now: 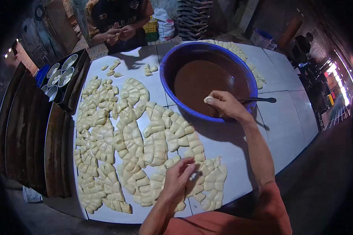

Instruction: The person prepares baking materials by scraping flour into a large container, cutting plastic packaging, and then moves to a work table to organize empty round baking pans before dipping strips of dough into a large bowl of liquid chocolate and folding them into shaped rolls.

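My right hand (226, 105) is over the near rim of a wide blue basin (166, 84), pinching a small pale dough piece (208, 100) between thumb and fingers. Brown filling (202, 76) covers the inside of the basin, and a dark-handled utensil (267, 100) rests across its right rim. Above the near dough pieces (213, 180), my left hand (180, 174) has its fingertips drawn together; whether anything is in them is hidden. Many pale cut dough pieces (133, 137) lie in joined patches over the left and middle of the white tabletop.
A person (119, 19) stands across the white tiled table (286, 129), both hands together near the chest. Dark trays (21, 121) lean along the left side, beside a black tray holding round metal tins (66, 76). More dough (255, 72) lies behind the basin.
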